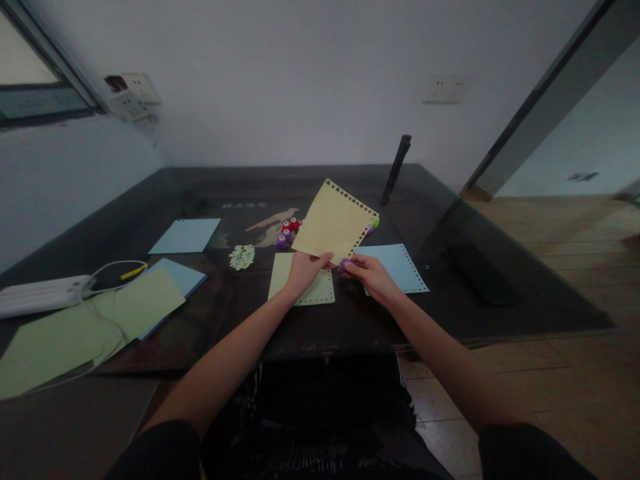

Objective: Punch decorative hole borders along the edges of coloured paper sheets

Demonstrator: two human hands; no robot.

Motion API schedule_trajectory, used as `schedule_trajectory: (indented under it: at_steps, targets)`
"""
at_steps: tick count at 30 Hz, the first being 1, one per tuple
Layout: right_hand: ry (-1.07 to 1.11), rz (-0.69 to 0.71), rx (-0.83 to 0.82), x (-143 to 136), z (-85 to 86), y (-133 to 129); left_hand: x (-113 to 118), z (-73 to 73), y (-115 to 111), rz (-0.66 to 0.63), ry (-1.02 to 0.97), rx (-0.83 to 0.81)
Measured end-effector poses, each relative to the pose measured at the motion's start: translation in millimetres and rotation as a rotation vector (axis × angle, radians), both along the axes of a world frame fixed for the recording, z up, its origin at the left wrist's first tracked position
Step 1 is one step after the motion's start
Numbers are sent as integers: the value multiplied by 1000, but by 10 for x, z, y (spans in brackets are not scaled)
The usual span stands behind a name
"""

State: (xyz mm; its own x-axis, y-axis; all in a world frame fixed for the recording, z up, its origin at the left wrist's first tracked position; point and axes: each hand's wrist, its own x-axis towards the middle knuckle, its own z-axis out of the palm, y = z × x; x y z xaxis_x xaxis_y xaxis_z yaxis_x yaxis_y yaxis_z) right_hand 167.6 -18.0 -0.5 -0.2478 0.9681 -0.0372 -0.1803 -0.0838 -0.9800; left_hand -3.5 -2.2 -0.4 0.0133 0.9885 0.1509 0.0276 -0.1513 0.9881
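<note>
A yellow sheet of paper [334, 221] with punched edges is held up, tilted, above the table. My left hand [309, 270] grips its lower edge, thumb on top. My right hand [369, 272] is closed on a small purple punch [345, 265] at the sheet's lower right corner. Beneath my left hand lies a pale green sheet [319, 292] with a row of holes. A blue sheet [397, 265], also punched, is under and beyond my right hand. Red and purple punches [286, 239] stand left of the yellow sheet; a green one [375, 224] shows partly behind its right edge.
On the dark table [240, 327] a small pile of paper bits [242, 257] lies left of centre. Blue sheets [186, 236], green sheets [100, 320], a white power strip [45, 297] and its cable are at left. A black upright object [396, 170] and a dark flat object [480, 275] are at right.
</note>
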Motion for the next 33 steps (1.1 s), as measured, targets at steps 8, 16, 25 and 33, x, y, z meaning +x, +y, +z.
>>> schedule_trajectory:
  at_steps: [8,16,25,33]
  targets:
    - [37,-46,-46,-5,-32,17,17,10,-15,8,40,12]
    - [-21,-23,11,18,-63,44,-1,-15,-12,10,106,25]
    - [-85,13,71,33,-48,54,6,-40,8,12,93,23]
    - [-109,24,80,50,-34,45,2,9,-25,26,151,12]
